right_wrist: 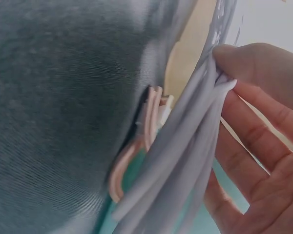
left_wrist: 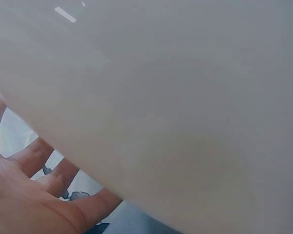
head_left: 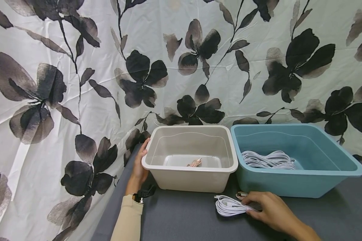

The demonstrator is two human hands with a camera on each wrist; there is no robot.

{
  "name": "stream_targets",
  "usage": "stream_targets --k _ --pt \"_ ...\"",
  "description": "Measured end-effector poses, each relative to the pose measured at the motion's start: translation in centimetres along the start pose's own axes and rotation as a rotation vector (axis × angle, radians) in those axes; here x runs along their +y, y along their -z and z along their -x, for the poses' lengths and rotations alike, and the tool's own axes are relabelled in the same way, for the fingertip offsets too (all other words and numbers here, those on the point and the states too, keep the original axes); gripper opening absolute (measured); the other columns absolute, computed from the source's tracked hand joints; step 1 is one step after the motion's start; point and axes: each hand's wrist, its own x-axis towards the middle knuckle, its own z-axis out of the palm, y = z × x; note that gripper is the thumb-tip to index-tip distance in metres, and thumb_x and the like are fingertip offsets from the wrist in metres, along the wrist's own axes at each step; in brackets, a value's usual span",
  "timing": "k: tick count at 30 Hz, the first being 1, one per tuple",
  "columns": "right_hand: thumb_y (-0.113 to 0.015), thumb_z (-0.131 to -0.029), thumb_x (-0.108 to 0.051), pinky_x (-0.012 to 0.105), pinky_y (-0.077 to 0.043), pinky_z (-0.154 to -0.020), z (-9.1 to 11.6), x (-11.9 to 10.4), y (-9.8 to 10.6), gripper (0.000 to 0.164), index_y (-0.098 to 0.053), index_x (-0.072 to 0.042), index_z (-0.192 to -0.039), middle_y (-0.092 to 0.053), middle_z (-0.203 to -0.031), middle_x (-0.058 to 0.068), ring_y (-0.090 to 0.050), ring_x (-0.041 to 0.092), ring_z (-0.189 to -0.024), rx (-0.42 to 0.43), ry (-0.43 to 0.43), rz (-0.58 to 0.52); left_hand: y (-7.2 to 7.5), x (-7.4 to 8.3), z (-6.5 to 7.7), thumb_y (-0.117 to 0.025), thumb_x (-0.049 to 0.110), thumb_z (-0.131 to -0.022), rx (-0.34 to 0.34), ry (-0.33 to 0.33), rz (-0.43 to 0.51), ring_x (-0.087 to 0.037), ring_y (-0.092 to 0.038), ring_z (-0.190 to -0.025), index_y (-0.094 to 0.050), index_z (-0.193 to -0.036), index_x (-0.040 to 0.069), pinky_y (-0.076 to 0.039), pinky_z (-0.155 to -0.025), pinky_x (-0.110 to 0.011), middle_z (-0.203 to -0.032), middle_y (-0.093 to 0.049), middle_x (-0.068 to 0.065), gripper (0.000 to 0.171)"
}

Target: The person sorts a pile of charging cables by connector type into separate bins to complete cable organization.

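My right hand (head_left: 269, 211) pinches a coiled white cable (head_left: 229, 206) between thumb and fingers, low over the grey surface in front of the bins. The right wrist view shows the thumb pressed on the cable strands (right_wrist: 185, 136). Just behind it lies a small copper-pink cable (head_left: 241, 195), partly hidden by the hand. My left hand (head_left: 140, 165) rests along the left side of a beige bin (head_left: 190, 179), its fingers extended against the wall near the rim. In the left wrist view the bin's wall (left_wrist: 176, 107) fills most of the picture and covers the fingertips.
One copper-pink cable (head_left: 195, 163) lies inside the beige bin. To its right stands a blue bin (head_left: 298, 182) with several white cable coils (head_left: 268, 160). Both bins sit on a grey cloth surface (head_left: 181, 217), against a floral curtain (head_left: 157, 43).
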Motion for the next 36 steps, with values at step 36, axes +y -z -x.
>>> stream_targets --k 36 --pt "-0.089 -0.077 -0.018 0.023 -0.055 -0.067 -2.3 -0.8 10.9 0.037 -0.07 -0.036 -0.103 -0.068 -0.098 -0.021 -0.063 -0.006 -0.084 -0.093 0.08 -0.151 0.1 -0.1 0.1 -0.03 0.027 -0.102 0.0 -0.009 0.009 -0.017 -0.034 -0.145 -0.02 -0.165 0.017 -0.032 -0.115 -0.04 -0.169 -0.025 -0.006 0.065"
